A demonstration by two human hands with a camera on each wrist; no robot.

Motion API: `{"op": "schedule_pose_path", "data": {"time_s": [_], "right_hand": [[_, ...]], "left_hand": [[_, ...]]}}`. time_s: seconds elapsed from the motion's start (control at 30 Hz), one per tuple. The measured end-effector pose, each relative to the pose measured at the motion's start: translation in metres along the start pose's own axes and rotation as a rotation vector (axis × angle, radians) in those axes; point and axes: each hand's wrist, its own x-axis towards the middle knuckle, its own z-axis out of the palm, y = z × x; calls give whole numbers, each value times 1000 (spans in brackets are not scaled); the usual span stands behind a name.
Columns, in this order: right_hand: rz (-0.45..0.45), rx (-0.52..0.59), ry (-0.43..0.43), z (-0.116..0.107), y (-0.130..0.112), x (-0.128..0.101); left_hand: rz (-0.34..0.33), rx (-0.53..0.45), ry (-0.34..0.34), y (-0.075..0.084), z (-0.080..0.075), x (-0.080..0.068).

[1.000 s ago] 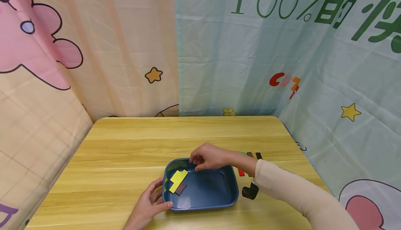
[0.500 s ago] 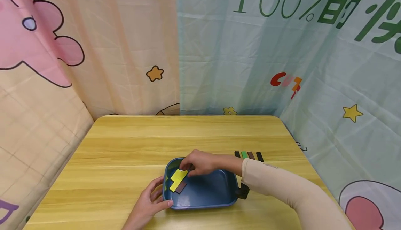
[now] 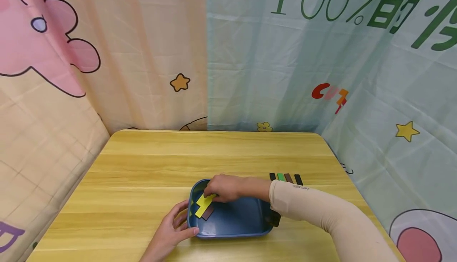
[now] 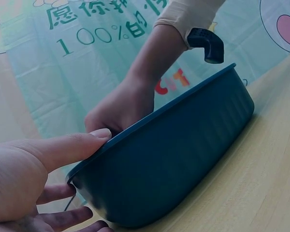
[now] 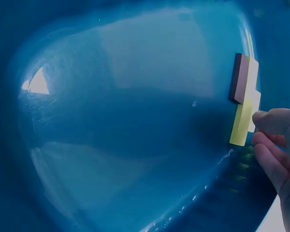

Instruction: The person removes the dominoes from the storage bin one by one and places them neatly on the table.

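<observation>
The blue tray (image 3: 232, 219) sits near the table's (image 3: 143, 166) front edge. The left hand (image 3: 171, 230) grips its left rim, thumb on top. The right hand (image 3: 225, 187) reaches inside, fingertips (image 5: 270, 126) apparently pinching the yellow piece (image 3: 204, 205), which overlaps a brown piece (image 3: 208, 212) at the tray's left end.

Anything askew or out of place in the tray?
Slightly: the yellow piece lies skewed, overlapping the brown piece in the blue tray instead of flat beside it. Right hand touches it. Nothing spilled or damaged.
</observation>
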Motion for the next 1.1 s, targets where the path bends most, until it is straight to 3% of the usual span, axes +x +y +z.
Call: {"op": "schedule_pose_path", "data": {"time_s": [0.33, 0.6, 0.9, 1.1], "right_hand": [[-32, -150, -37, 8, -3, 8], [-17, -152, -29, 7, -6, 13], [-48, -257, -34, 4, -6, 13], [-42, -164, -9, 4, -4, 10]], "left_hand": [[1, 4, 2, 1, -1, 0], [3, -1, 7, 3, 0, 0], [-2, 9, 19, 4, 1, 1], [-14, 23, 17, 3, 0, 0]]}}
